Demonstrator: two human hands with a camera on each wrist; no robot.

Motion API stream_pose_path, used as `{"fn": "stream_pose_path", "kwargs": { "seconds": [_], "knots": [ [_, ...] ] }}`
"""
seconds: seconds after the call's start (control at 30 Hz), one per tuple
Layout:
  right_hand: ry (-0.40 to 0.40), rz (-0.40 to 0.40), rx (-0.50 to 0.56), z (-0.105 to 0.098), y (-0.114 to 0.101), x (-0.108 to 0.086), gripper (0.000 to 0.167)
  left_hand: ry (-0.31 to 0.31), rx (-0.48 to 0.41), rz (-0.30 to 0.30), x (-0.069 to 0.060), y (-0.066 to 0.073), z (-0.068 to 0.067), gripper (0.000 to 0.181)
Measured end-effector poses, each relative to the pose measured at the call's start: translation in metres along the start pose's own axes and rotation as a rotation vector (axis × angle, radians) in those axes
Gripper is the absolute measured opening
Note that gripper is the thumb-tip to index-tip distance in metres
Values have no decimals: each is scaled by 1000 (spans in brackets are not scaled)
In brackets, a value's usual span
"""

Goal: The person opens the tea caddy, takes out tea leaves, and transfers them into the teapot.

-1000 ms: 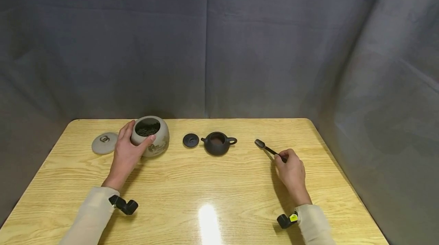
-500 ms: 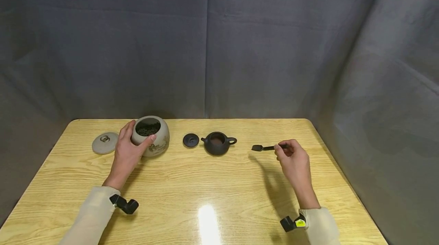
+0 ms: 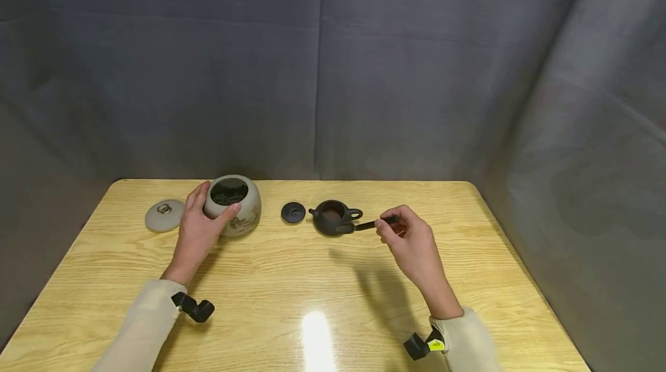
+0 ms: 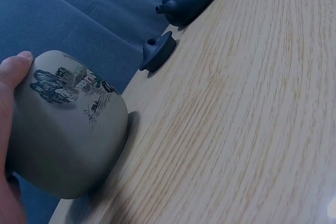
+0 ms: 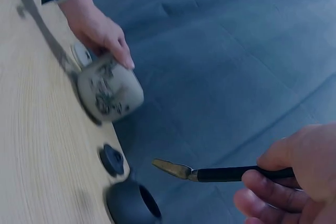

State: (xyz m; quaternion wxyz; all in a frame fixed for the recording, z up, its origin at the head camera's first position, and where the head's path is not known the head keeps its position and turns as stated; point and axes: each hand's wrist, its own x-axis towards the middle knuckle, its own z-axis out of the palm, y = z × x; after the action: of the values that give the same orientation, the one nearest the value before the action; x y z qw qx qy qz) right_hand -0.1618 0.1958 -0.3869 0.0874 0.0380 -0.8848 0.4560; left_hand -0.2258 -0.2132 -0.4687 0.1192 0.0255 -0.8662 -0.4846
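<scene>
My left hand [image 3: 200,227] grips a grey jar [image 3: 244,220] by its side, thumb near the rim. Dark leaf-like pieces [image 3: 228,196] lie inside it, and a landscape is painted on its wall. My right hand [image 3: 413,242] pinches a tea scoop by its black handle [image 5: 223,174]; the scoop's head [image 5: 173,168] looks brassy in the right wrist view. That head is raised off the table and overlaps the teapot's near right side in the head view. The small dark teapot [image 3: 326,225] stands lidless, its spout pointing left and its handle right.
The teapot's dark lid [image 3: 293,213] lies between jar and teapot. Left of the jar is the grey jar lid [image 3: 162,217] with a ring-like mark or knob. A grey cloth [image 3: 416,71] hangs behind the wooden table [image 3: 270,302].
My right hand has lifted the scoop and carried it left, from the right part of the table to the teapot. The scoop has swung to point left. My left hand stays on the jar.
</scene>
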Motion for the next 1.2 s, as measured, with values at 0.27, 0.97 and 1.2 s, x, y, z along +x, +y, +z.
{"fn": "stream_pose_path", "kwargs": {
  "seconds": [0.27,0.97,1.2],
  "knots": [
    [-62,-75,63,34,-25,6,11,-8,4,-15,0,3,-1,101],
    [-67,-495,-20,109,-105,28,10,-2,14,-16,-8,-4,-1,104],
    [-36,-633,-158,138,-122,44,12,-13,35,-31,-9,-8,-6,105]
  ]
}}
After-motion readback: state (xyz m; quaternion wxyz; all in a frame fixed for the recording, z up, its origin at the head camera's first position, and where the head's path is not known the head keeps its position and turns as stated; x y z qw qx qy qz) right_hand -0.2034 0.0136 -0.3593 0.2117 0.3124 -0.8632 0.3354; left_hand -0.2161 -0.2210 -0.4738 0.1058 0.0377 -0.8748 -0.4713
